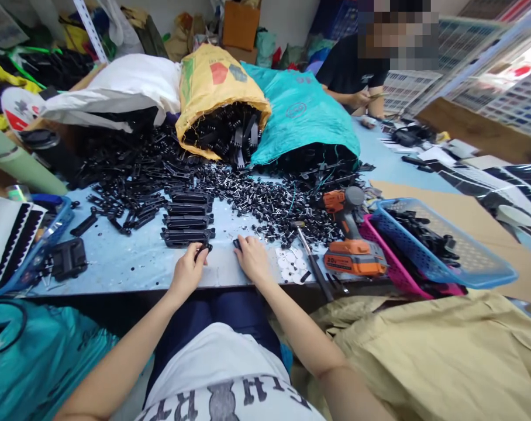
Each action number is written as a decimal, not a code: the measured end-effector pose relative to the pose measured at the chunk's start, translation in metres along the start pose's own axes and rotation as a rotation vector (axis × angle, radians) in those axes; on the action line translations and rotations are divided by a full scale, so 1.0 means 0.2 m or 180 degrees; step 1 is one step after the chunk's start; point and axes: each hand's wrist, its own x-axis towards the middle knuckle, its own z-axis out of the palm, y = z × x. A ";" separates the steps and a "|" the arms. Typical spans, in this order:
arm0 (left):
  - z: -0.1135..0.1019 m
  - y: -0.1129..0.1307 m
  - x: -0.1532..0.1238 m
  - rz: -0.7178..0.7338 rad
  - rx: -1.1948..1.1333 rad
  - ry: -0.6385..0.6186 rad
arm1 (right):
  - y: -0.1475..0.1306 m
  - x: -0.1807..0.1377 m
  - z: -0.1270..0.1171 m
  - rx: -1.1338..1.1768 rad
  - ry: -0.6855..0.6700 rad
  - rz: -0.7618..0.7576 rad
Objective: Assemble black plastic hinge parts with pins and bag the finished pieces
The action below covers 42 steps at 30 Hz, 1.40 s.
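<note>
My left hand (189,270) is closed around a black plastic piece (203,250) just above the table's front edge. A short way to the right, the fingers of my right hand (252,260) pinch a small dark piece (236,244), whose shape is mostly hidden. Beyond my left hand lie several long black plastic strips (187,222), lined up in a stacked column. Spread past both hands is a heap of small black parts with metal pins (265,196). Looser black arm-like pieces (138,158) pile up at the back left.
A hammer (313,260) and an orange cordless drill (353,257) lie right of my hands. Blue baskets (480,275) (66,216) stand at both sides. White, yellow (221,70) and teal sacks (304,111) line the back. Another person (348,70) sits at the far right.
</note>
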 end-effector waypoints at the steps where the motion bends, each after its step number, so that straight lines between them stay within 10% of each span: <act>1: 0.01 0.01 0.00 -0.0019 -0.0005 0.0078 | 0.00 0.02 0.00 -0.0055 -0.0005 0.0099; 4: 0.04 0.03 -0.01 -0.0066 -0.0342 0.0065 | 0.01 0.04 0.00 0.0301 0.0021 0.0227; 12: 0.13 0.11 -0.01 0.0340 -0.0748 0.0148 | -0.13 0.01 -0.08 0.4195 -0.0685 -0.0133; 19: 0.05 0.16 -0.01 0.0919 0.0011 0.0247 | -0.06 0.10 -0.19 0.2834 -0.0081 -0.1704; 26: 0.12 0.18 0.01 0.1301 -0.0116 0.1178 | -0.20 0.04 -0.14 0.3078 0.0560 -0.1469; 31: 0.02 0.15 0.06 0.1652 0.0008 0.0643 | -0.22 0.02 -0.10 0.3027 0.0784 -0.1629; 38: 0.16 0.00 -0.05 -0.0266 -0.0889 0.0830 | -0.10 0.25 -0.05 0.1946 -0.0428 -0.1543; 42: 0.20 -0.12 -0.18 -0.0906 -0.1149 0.0581 | 0.23 0.65 -0.20 0.0827 0.0126 -0.0497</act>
